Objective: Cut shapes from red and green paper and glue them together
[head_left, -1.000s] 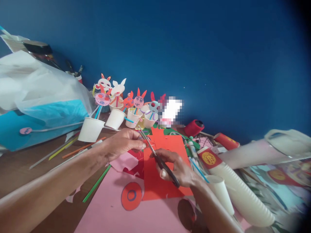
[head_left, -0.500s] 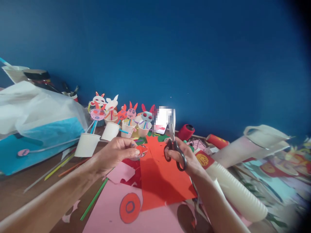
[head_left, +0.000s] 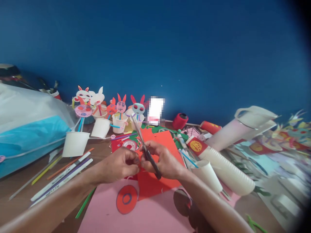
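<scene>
My right hand point(head_left: 164, 161) is closed on black-handled scissors point(head_left: 145, 150), whose blades point up and to the left. My left hand point(head_left: 120, 165) pinches a small red paper piece right against the blades; the piece is mostly hidden by the fingers. Both hands meet above a red paper sheet point(head_left: 167, 144) that lies on a pink sheet point(head_left: 143, 216) with a red circle point(head_left: 126, 199) drawn on it.
A row of white paper cups with paper bunny figures point(head_left: 119, 111) stands at the blue wall. A stack of white cups point(head_left: 223, 171) lies at the right, a red thread spool point(head_left: 179, 121) behind. Pens and straws point(head_left: 60, 176) lie left, beside a plastic bag point(head_left: 26, 126).
The right hand, which had lifted the scissors upright away from the paper, has brought them back down to the piece in my left hand. The view shifted right.
</scene>
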Tool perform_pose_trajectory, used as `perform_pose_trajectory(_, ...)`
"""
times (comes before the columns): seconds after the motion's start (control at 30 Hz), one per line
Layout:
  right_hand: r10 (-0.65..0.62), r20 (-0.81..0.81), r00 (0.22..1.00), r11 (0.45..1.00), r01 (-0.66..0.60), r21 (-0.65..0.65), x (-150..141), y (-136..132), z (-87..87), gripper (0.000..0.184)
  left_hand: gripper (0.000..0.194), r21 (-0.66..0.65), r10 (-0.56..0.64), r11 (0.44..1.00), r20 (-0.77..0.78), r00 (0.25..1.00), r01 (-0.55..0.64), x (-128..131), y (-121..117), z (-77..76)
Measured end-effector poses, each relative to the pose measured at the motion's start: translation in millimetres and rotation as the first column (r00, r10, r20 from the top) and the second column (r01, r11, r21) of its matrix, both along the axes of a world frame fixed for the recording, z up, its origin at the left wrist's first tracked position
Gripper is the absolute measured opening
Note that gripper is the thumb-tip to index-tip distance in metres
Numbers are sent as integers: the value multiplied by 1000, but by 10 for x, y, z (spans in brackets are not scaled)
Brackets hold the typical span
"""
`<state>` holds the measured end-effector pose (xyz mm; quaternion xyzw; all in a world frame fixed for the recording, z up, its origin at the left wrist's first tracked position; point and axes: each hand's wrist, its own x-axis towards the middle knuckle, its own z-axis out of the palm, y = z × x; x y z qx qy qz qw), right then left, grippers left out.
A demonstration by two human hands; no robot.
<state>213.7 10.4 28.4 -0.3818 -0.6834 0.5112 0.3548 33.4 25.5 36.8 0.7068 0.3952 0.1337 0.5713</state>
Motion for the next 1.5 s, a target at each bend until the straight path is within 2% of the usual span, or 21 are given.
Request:
perform_pose_trajectory(0.2, -66, 129, 989, 989, 48, 140, -39, -22, -54, 29, 15, 68, 55, 996, 17, 998, -56, 33, -11, -85)
perform_pose_trajectory(0.3, -119, 138, 983, 984, 99, 148, -38, -22, -57, 30, 14, 14, 108, 994, 55, 993, -109, 37, -3, -116)
perform_pose_trajectory(0.4, -197, 88, 976, 975, 186, 125, -15, 13, -48, 29, 13, -116, 181, 979, 124, 976, -167, 36, 19, -83)
perform_pose_trajectory(0.5, -286, -39, 957, 955, 289, 72, 9, 66, -26, 29, 13, -235, 219, 958, 237, 947, -162, 47, 33, -11)
perform_pose_trajectory(0.6, -341, -135, 930, 939, 344, -4, 12, 97, -21, 30, 11, -304, 223, 944, 306, 925, -127, 76, 28, 25)
perform_pose_trajectory(0.7, -349, -183, 919, 937, 349, -29, -6, 93, -53, 32, 11, -330, 259, 932, 318, 912, -150, 108, 10, -4)
perform_pose_trajectory(0.8, -340, -201, 919, 939, 342, -25, -33, 73, -98, 32, 15, -307, 316, 925, 296, 901, -224, 128, -6, -57)
perform_pose_trajectory(1.0, -320, -188, 929, 946, 323, -15, -89, 33, -137, 30, 22, -156, 377, 924, 226, 898, -348, 140, 1, -104)
perform_pose_trajectory(1.2, -321, -110, 941, 943, 328, 53, -98, 18, -162, 28, 16, -239, 376, 915, 204, 904, -326, 143, 30, -171)
perform_pose_trajectory(1.37, -322, -111, 940, 943, 329, 54, -113, 19, -195, 28, 15, -165, 396, 915, 206, 895, -367, 170, 7, -153)
perform_pose_trajectory(1.5, -339, -137, 931, 936, 348, 52, -72, 48, -126, 26, 16, -164, 488, 873, 274, 829, -459, 176, 4, -73)
